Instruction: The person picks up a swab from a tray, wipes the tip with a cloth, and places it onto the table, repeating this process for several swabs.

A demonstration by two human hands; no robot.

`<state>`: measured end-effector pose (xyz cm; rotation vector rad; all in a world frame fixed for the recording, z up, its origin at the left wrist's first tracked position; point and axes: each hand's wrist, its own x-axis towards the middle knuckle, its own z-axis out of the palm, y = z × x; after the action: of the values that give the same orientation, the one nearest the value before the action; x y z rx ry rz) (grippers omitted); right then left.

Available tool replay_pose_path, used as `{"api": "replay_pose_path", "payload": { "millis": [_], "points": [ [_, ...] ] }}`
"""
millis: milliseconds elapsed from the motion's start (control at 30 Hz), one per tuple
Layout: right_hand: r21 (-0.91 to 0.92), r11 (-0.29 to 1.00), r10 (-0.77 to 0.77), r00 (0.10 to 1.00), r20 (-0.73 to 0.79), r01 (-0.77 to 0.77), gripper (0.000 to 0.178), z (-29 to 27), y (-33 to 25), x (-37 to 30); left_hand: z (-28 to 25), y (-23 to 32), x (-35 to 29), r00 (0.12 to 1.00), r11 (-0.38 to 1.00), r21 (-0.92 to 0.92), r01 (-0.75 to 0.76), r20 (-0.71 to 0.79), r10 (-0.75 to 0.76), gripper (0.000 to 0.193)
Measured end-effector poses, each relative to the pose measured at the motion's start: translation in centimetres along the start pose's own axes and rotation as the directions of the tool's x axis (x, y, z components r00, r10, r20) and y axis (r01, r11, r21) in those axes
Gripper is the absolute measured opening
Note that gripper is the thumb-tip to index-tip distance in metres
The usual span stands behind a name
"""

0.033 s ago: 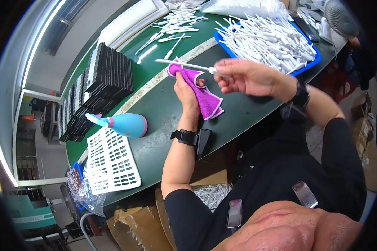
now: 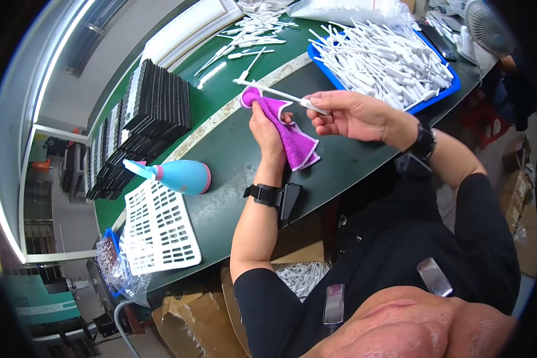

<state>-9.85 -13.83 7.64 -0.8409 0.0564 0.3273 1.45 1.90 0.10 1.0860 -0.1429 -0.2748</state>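
Note:
My left hand [image 2: 266, 134] is closed around a bunched purple cloth [image 2: 292, 140] with a white edge, which hangs down past the fingers. Between thumb and fingers of my right hand [image 2: 355, 116] is the thick end of a slim white stick-shaped plastic piece [image 2: 280, 93]. The stick points left, its thin end above the top of the cloth; whether the two touch I cannot tell. Many similar white sticks [image 2: 382, 65] are heaped in a blue tray [image 2: 441, 92] beyond my right hand. More loose sticks [image 2: 253, 33] lie on the green surface at the back.
A light-blue spray bottle [image 2: 185, 177] lies across a white slotted tray [image 2: 161, 232] at the left. Behind it rise stacks of black trays [image 2: 155, 98]. A small fan [image 2: 488, 27] stands at the far right. Cardboard boxes [image 2: 197, 322] are below the table edge [image 2: 340, 191].
The white stick has tilted in my right hand, its handle end slightly lower and its thin end a little higher and farther right. My left hand and the cloth stay nearly still.

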Motion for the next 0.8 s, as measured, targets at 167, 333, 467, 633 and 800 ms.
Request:
{"api": "replay_pose_path", "payload": {
  "millis": [167, 333, 467, 633, 800],
  "points": [
    [0.092, 0.995, -0.036, 0.997, -0.069, 0.042, 0.026, -2.0, 2.6, 2.5, -1.0, 0.1, -0.4, 0.999, 0.999, 0.022, 0.035, -0.014, -0.035, 0.052],
    [0.107, 0.976, -0.183, 0.981, -0.064, 0.189, 0.025, -2.3, 4.8, 3.9, -0.9, 0.0, -0.8, 0.997, 0.997, 0.031, 0.069, -0.019, -0.069, 0.054],
    [0.134, 0.979, -0.136, 0.983, -0.12, 0.152, 0.024, -3.5, 5.7, 4.3, -0.5, 0.0, -0.6, 0.999, 0.995, 0.091, 0.042, -0.009, -0.041, 0.054],
    [0.065, 0.983, -0.159, 0.975, -0.157, 0.171, 0.022, -3.2, 5.4, 4.2, -0.3, 0.6, -0.8, 0.998, 0.995, 0.084, 0.058, -0.008, -0.058, 0.054],
    [0.079, 0.976, -0.19, 0.968, -0.165, 0.205, 0.021, -3.5, 5.6, 4.2, 0.2, 0.4, -1.0, 0.997, 0.996, 0.056, 0.065, -0.04, -0.063, 0.051]
  ]
}}
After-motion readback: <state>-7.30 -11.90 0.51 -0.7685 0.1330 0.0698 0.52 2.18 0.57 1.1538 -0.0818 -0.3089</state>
